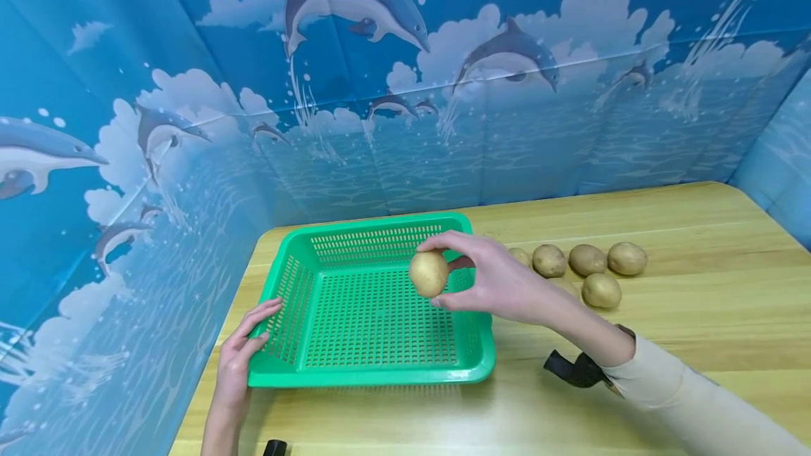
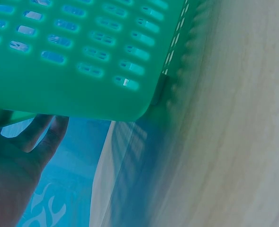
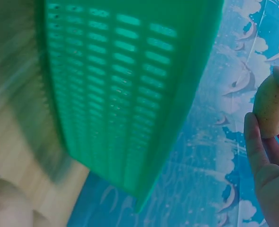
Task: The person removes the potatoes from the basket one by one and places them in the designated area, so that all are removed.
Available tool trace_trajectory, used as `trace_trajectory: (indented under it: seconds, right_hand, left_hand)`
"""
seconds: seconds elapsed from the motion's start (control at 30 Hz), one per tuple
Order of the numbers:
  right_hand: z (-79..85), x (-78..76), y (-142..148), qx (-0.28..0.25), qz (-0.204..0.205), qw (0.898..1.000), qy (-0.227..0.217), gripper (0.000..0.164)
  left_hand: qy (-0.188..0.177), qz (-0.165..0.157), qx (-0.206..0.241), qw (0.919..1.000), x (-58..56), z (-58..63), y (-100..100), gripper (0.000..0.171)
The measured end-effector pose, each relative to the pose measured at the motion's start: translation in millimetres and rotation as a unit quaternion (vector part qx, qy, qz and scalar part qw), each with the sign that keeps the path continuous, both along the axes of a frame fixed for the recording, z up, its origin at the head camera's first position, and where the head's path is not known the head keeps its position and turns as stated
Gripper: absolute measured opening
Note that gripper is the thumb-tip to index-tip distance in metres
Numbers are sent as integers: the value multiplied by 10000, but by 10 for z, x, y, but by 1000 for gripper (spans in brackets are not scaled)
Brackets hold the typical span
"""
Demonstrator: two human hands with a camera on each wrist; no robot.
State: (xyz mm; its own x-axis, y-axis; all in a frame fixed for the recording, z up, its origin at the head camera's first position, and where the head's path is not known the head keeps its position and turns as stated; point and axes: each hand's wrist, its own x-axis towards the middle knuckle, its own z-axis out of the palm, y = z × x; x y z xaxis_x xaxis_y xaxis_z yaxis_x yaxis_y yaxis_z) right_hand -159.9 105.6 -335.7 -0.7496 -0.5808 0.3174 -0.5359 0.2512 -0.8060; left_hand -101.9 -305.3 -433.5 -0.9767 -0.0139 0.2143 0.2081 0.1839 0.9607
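Note:
A round, pale-skinned potato (image 1: 428,274) is pinched between the thumb and fingers of my right hand (image 1: 491,276), above the right part of the green plastic basket (image 1: 374,377). In the right wrist view the same potato (image 3: 272,106) shows at the right edge, held by the fingertips, above the basket's slotted side (image 3: 106,85). My left hand (image 1: 239,354) grips the basket's left rim, its fingers lying over the edge. From the left wrist, that hand (image 2: 16,165) appears partly behind the rim. No potato is visible inside the basket.
Several potatoes (image 1: 587,260) lie in loose rows on the wooden table (image 1: 697,287) right of the basket, some partly hidden by my right arm. A blue curtain with dolphins (image 1: 507,125) hangs behind and to the left. A black strap device (image 1: 573,369) sits at my right wrist.

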Motion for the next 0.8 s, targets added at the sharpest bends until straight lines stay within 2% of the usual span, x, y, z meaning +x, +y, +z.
trace_trajectory:
  seconds: [0.13, 0.4, 0.8]
  right_hand:
    - [-88, 61, 119, -133, -78, 9999, -29, 63]
    - [-193, 185, 371, 63, -419, 9991, -28, 61]
    - [-359, 322, 769, 80, -727, 9969, 295, 62]
  left_hand:
    - [-11, 29, -5, 10000, 6, -7, -1, 38]
    - [-6, -51, -107, 9999, 12, -8, -7, 38]
    - [-79, 93, -83, 9999, 21, -3, 11, 38]
